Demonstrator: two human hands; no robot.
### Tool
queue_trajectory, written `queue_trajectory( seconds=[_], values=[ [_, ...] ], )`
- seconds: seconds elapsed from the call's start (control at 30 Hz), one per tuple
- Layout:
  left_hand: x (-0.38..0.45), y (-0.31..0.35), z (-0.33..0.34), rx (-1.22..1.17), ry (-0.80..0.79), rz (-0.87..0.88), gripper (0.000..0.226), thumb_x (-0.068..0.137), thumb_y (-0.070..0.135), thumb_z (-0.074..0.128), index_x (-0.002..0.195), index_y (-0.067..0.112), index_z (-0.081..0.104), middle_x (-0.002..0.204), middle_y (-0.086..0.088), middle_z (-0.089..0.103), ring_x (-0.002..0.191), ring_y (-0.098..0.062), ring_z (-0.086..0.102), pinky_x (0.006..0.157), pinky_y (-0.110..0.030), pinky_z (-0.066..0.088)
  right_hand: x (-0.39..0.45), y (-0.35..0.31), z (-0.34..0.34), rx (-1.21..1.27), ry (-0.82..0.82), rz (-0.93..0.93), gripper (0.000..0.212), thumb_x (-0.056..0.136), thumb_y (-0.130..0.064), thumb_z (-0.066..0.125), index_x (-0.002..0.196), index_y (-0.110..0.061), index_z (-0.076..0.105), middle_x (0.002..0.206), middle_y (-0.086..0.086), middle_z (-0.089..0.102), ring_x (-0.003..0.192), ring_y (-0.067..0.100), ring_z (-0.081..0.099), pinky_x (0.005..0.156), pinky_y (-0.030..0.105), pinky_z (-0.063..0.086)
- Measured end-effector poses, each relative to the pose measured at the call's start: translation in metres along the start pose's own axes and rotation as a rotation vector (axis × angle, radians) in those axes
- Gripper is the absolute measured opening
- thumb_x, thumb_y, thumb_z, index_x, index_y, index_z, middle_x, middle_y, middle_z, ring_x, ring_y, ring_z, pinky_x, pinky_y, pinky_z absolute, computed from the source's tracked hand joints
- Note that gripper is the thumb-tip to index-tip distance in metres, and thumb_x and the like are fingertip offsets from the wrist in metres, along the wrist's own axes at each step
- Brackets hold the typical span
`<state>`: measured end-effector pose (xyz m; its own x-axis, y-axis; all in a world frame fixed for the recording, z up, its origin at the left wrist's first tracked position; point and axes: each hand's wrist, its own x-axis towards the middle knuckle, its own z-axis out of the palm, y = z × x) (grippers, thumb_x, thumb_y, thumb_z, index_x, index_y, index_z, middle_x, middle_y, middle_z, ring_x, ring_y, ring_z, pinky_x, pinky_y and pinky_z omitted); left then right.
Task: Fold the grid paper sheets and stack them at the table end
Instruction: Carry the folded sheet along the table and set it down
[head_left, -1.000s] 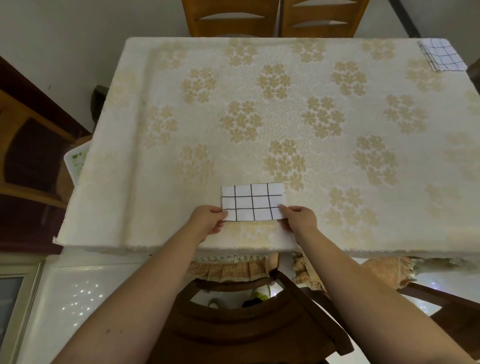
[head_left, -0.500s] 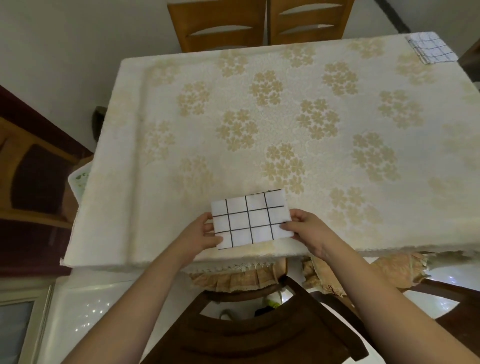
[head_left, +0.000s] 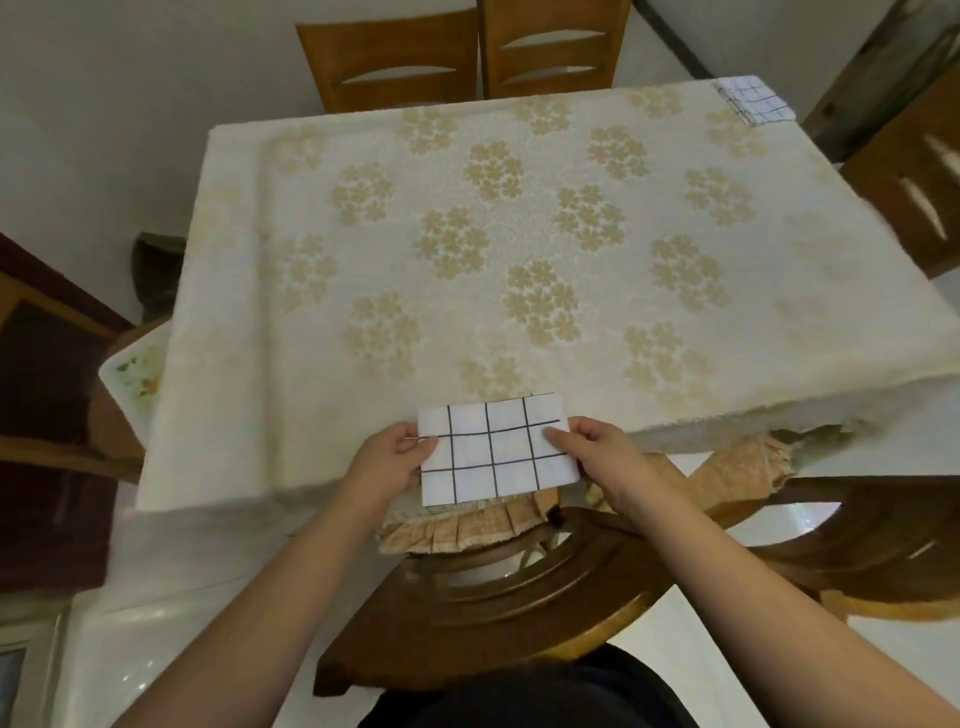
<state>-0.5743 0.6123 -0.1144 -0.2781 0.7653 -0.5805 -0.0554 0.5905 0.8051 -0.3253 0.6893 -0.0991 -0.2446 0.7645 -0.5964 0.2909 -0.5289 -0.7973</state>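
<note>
A: Where's the folded grid sheet (head_left: 497, 451) right now?

B: Over the near edge of the bench (head_left: 322, 291), lifted off the cloth, its lower part hanging past the edge above the dark wooden chair (head_left: 498, 587). It looks folded flat, with a three-by-four grid showing.

A: And who has it?

B: Both hands. The left hand (head_left: 390, 464) pinches the left short edge, thumb on top and fingers curled under. The right hand (head_left: 592, 456) pinches the right short edge the same way, thumb lying across a grid square.

A: So where does it go?

B: The stack of folded sheets (head_left: 754, 100) sits at the far right corner of the bench, well apart from here. I'd judge this one is ready to carry across.

A: Any advice?

B: Keep the pinch firm so the layers don't spring open, hold it level, then set it squarely on the stack, edges matched, and press it flat before letting go.
</note>
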Motion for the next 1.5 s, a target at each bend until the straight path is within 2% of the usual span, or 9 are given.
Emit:
queue_trajectory(
  seconds=[0.17, 0.3, 0.4, 0.57, 0.73, 0.93, 1.13, 1.37, 1.5],
  values=[
    [-0.025, 0.005, -0.002, 0.035, -0.108, -0.031, 0.019, 0.094, 0.013, 0.060, 0.111, 0.005, 0.064, 0.106, -0.013, 0.071, 0.093, -0.024, 0.070, 0.073, -0.030, 0.059, -0.062, 0.001, -0.004, -0.044, 0.076, -0.032, 0.018, 0.094, -0.021, 0.060, 0.087, -0.008, 0.069, 0.075, -0.001, 0.070, 0.064, 0.003, 0.067, 0.051, 0.012, 0.047],
    [-0.039, 0.012, 0.012, 0.086, -0.238, -0.040, 0.021, 0.096, 0.014, 0.057, 0.113, 0.004, 0.063, 0.106, -0.014, 0.072, 0.098, -0.028, 0.069, 0.086, -0.040, 0.056, -0.108, 0.028, -0.017, -0.114, 0.162, 0.014, 0.031, 0.083, -0.049, 0.063, 0.090, -0.022, 0.074, 0.090, -0.004, 0.075, 0.092, 0.018, 0.070, 0.099, 0.048, 0.047],
    [-0.054, 0.019, 0.036, 0.109, -0.361, -0.040, 0.022, 0.096, 0.017, 0.057, 0.113, 0.006, 0.064, 0.105, -0.011, 0.073, 0.096, -0.025, 0.071, 0.087, -0.040, 0.055, -0.141, 0.049, -0.034, 0.078, 0.235, 0.036, 0.024, 0.091, -0.028, 0.063, 0.102, -0.007, 0.069, 0.104, 0.010, 0.072, 0.096, 0.026, 0.069, 0.091, 0.044, 0.055],
    [-0.080, 0.029, 0.093, 0.163, -0.512, -0.002, 0.021, 0.097, 0.015, 0.054, 0.113, 0.006, 0.065, 0.104, -0.011, 0.074, 0.093, -0.025, 0.071, 0.081, -0.036, 0.057, -0.192, 0.081, -0.072, 0.203, 0.357, 0.006, 0.025, 0.093, -0.022, 0.060, 0.105, -0.001, 0.067, 0.103, 0.009, 0.073, 0.090, 0.018, 0.071, 0.070, 0.025, 0.058],
    [-0.125, 0.027, 0.169, 0.289, -0.626, 0.023, 0.018, 0.099, 0.012, 0.050, 0.109, 0.005, 0.064, 0.081, -0.005, 0.075, 0.068, -0.014, 0.072, 0.054, -0.022, 0.055, -0.255, 0.126, -0.113, 0.341, 0.494, -0.039, 0.032, 0.094, -0.023, 0.059, 0.112, 0.003, 0.064, 0.103, 0.012, 0.073, 0.093, 0.025, 0.071, 0.077, 0.033, 0.059],
    [-0.199, -0.006, 0.279, 0.474, -0.754, 0.075, 0.016, 0.100, 0.012, 0.048, 0.098, 0.006, 0.063, 0.077, -0.008, 0.070, 0.060, -0.012, 0.067, 0.045, -0.023, 0.052, -0.338, 0.212, -0.161, 0.527, 0.698, -0.029, 0.015, 0.093, -0.016, 0.060, 0.098, -0.005, 0.070, 0.095, 0.011, 0.075, 0.086, 0.023, 0.071, 0.072, 0.031, 0.056],
    [-0.269, -0.051, 0.377, 0.685, -0.880, 0.138, 0.022, 0.099, 0.020, 0.050, 0.080, 0.014, 0.059, 0.076, -0.011, 0.058, 0.067, -0.022, 0.057, 0.056, -0.032, 0.048, -0.420, 0.302, -0.209, 0.674, 0.844, 0.022, 0.015, 0.091, -0.013, 0.063, 0.095, 0.000, 0.069, 0.091, 0.013, 0.074, 0.078, 0.021, 0.070, 0.069, 0.031, 0.055],
    [-0.312, -0.072, 0.448, 0.724, -0.890, 0.081, 0.022, 0.100, 0.024, 0.048, 0.102, 0.010, 0.064, 0.091, -0.008, 0.071, 0.074, -0.016, 0.065, 0.047, -0.021, 0.048, -0.459, 0.342, -0.248, 0.752, 0.924, 0.038, 0.013, 0.091, -0.015, 0.063, 0.090, -0.004, 0.069, 0.088, 0.009, 0.075, 0.077, 0.019, 0.070, 0.069, 0.030, 0.054],
    [-0.309, -0.069, 0.478, 0.718, -0.952, 0.073, 0.016, 0.095, 0.026, 0.058, 0.103, 0.015, 0.066, 0.096, -0.005, 0.074, 0.079, -0.014, 0.071, 0.061, -0.026, 0.055, -0.461, 0.345, -0.281, 0.777, 0.965, 0.017, 0.010, 0.091, -0.015, 0.062, 0.089, -0.011, 0.071, 0.088, 0.006, 0.075, 0.078, 0.018, 0.071, 0.073, 0.033, 0.055]
  ],
)
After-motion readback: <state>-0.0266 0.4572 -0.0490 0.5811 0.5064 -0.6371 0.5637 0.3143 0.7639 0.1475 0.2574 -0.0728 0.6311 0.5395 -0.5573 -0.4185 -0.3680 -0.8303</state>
